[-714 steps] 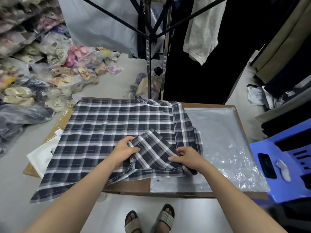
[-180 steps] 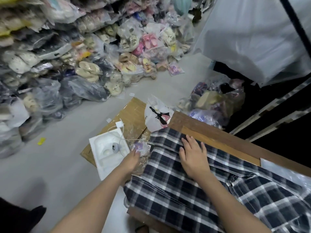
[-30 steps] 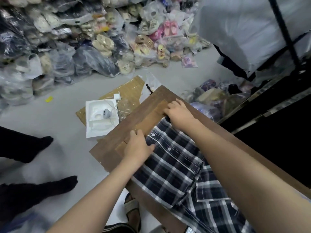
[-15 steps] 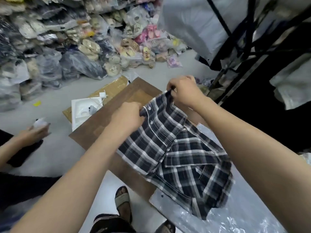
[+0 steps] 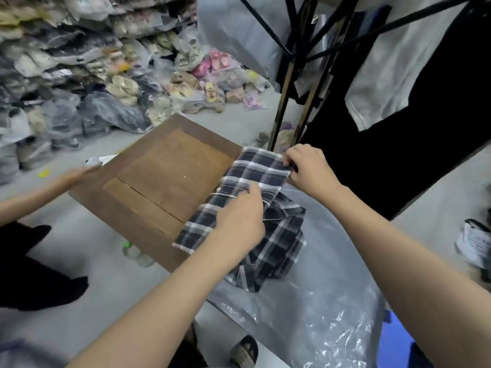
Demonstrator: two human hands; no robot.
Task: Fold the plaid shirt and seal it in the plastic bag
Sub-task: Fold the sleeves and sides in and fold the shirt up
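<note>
Right hand (image 5: 309, 171) is pinched shut on the far edge of the shirt (image 5: 255, 208), fingers curled over the fold, thumb side hidden. Left hand (image 5: 240, 221) lies knuckles-up on the middle of the shirt; its fingers bend down into the cloth, so I read it as gripping a fold, though the fingertips themselves are out of my sight.

Shirt is a dark plaid with white lines, folded into a long bundle. Its upper half rests on the board (image 5: 164, 176), near the board's right end; its lower half lies over the bag (image 5: 313, 301). The lower end is loose and rumpled, one flap sticking out to the right.

Bag is clear plastic, flat, creased and shiny, spread out to the right of the board and running down toward me. Shirt lies on top of it, not inside.

Board is brown wood, bare to the left of the shirt, with a seam across it.

At the board's left corner I note another person's hand (image 5: 77, 173) holding something small and white; I cannot tell what. Behind the board a dark rack (image 5: 287, 96) stands, with pale garments hanging. Floor beyond is heaped with bagged sandals (image 5: 125, 86). A sandalled foot (image 5: 244, 351) shows at the lower edge.
</note>
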